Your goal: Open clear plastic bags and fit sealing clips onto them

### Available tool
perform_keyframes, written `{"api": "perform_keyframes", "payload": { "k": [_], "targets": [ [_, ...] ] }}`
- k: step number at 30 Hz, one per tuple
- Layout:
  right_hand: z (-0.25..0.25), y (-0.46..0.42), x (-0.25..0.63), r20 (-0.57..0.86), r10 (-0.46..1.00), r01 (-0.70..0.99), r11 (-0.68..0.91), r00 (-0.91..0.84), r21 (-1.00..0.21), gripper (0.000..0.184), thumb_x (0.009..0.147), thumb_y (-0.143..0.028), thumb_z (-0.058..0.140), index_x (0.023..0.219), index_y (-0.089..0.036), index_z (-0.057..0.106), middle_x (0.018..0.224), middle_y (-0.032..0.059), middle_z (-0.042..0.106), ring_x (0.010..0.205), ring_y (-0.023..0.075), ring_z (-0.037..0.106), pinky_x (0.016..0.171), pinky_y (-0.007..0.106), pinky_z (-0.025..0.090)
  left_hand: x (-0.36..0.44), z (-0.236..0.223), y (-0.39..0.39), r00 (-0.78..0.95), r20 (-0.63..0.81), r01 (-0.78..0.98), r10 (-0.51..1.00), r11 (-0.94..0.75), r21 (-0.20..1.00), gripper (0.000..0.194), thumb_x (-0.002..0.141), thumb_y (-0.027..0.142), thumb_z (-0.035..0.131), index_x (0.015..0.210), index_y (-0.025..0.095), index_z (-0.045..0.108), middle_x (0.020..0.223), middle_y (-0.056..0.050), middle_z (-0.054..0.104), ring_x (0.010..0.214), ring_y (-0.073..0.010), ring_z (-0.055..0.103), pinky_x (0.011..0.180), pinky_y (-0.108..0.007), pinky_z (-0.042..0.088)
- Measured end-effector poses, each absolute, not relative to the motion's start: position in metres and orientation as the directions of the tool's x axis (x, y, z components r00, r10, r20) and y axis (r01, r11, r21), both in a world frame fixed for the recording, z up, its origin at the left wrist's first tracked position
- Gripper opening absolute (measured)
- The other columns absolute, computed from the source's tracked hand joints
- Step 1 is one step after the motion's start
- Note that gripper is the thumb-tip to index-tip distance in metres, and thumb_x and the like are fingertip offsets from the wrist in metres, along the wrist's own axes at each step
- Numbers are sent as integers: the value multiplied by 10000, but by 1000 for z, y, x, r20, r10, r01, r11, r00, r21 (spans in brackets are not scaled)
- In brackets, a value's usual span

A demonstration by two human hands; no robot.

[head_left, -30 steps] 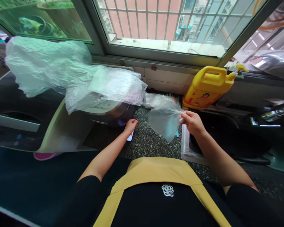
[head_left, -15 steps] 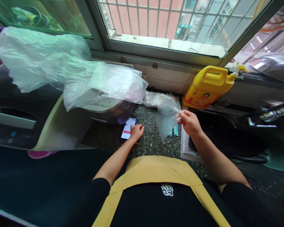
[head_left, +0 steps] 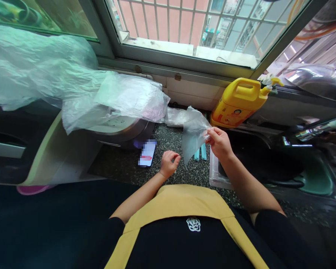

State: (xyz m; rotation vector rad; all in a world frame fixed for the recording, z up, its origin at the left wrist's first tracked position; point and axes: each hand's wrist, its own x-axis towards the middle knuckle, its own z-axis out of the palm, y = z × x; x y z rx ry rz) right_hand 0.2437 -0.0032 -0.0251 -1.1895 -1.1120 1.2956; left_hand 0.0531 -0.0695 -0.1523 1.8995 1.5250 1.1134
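Note:
My right hand [head_left: 218, 142] pinches a clear plastic bag [head_left: 194, 136] at its gathered edge. The thin sheet hangs to the left of my fingers over the speckled countertop [head_left: 168, 135]. My left hand [head_left: 169, 163] hovers low over the counter, its fingers curled in with nothing visible between them. To its left lies a phone [head_left: 148, 153] with its screen lit. Flat light-blue strips [head_left: 203, 152] rest under and beside the hanging bag, partly covered by it. Behind the bag lies another clear plastic packet [head_left: 176, 117].
A rounded appliance [head_left: 120, 127] stands at the left under a large pile of plastic bags [head_left: 114, 91]. A yellow jug [head_left: 236, 104] with a pump stands behind my right hand. To the right are a clear-edged tray [head_left: 215, 175], a black pan [head_left: 257, 160] and a tap [head_left: 319, 129].
My left hand has moved right, away from the phone, uncovering it. The bag in my right hand has shifted and folded narrower, showing more of the blue strips. The view has turned slightly.

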Motion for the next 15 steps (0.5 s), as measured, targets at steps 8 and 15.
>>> {"api": "perform_keyframes", "payload": {
  "k": [8, 15],
  "targets": [
    [-25, 1, 240, -24, 1000, -40, -24, 4, -999, 382, 642, -551, 665, 593, -210, 500, 538, -39, 506, 447, 68, 417, 435, 222, 372, 67, -135, -74, 107, 433, 630, 895, -398, 667, 309, 796, 514, 554, 712, 219, 590, 630, -33, 570, 677, -189, 531, 719, -345, 385],
    [-24, 1, 237, -61, 998, -119, -59, 16, -991, 386, 600, -529, 714, 586, -201, 511, 525, -48, 501, 444, 57, 420, 425, 204, 357, 76, -128, -66, 107, 456, 621, 884, -417, 664, 306, 796, 513, 566, 816, 211, 604, 621, -20, 546, 649, -185, 510, 690, -332, 361]
  ]
}}
